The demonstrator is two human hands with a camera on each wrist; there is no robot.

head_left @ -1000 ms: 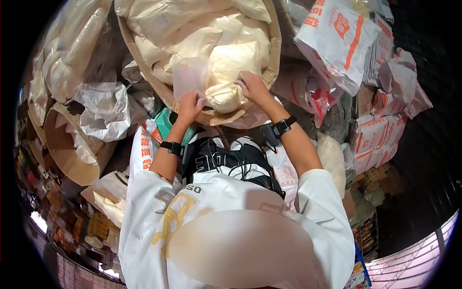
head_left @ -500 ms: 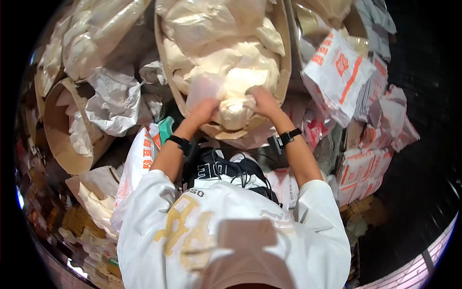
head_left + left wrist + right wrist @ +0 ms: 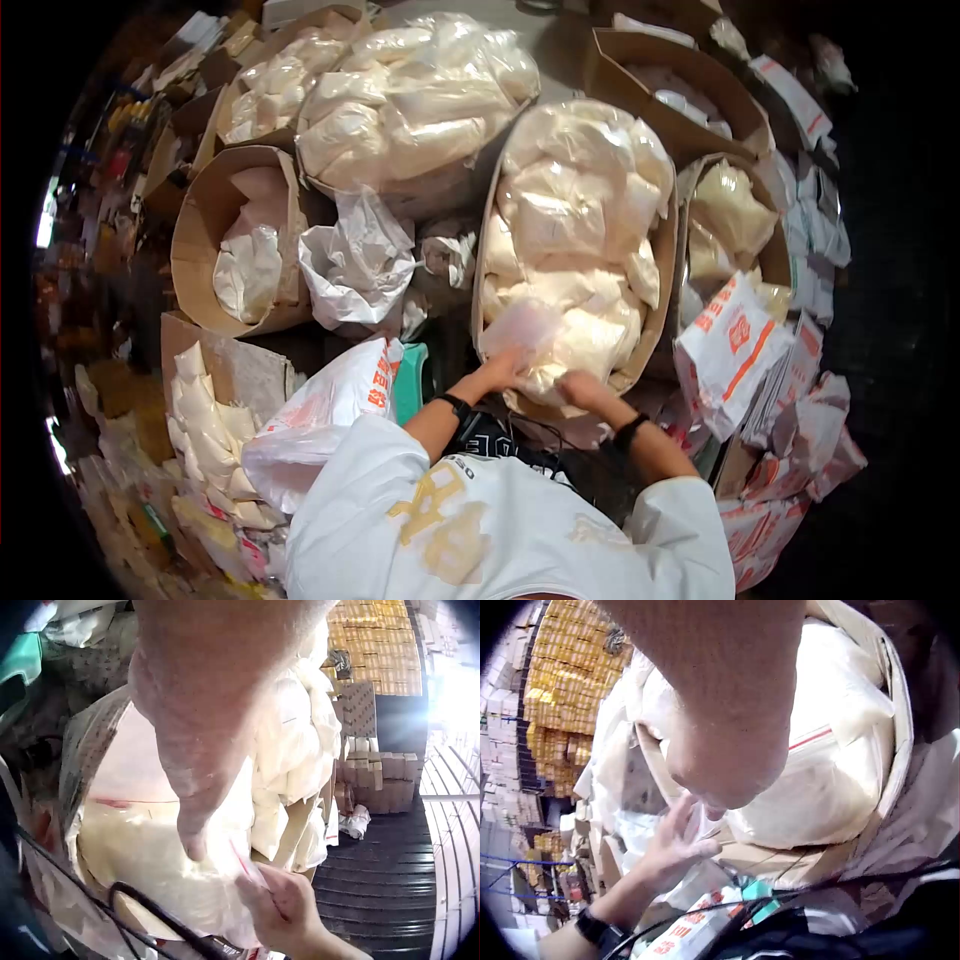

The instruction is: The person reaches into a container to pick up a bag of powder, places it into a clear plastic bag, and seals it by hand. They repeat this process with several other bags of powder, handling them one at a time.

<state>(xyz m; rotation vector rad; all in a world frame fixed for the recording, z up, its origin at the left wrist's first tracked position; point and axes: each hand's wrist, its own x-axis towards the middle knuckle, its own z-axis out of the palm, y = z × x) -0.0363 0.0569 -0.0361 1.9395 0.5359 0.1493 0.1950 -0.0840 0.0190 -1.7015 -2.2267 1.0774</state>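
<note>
A clear zip bag of cream-coloured powder (image 3: pixel 590 340) lies at the near end of a tall cardboard drum (image 3: pixel 655 335) packed with similar bags. A red line runs along its zip, plain in both wrist views. My right hand (image 3: pixel 583 388) pinches the bag's edge at the red line, as the left wrist view shows. At the other side my left hand (image 3: pixel 503 370) holds the bag's clear plastic between thumb and fingers. Its thumb points down over the powder in the left wrist view. Beside the left hand, an unfilled clear flap (image 3: pixel 525 328) stands up.
More open drums surround this one, among them a brown drum (image 3: pixel 285 240) at left. Crumpled white sacking (image 3: pixel 355 260) and a green plastic item (image 3: pixel 410 385) lie left of the hands. Printed white sacks (image 3: pixel 735 345) are stacked at right. A black cable (image 3: pixel 161 926) crosses near the left wrist.
The head view has shifted, so the drum and hands now appear lower and farther right, with more drums in sight. Both hands stay at the zip bag.
</note>
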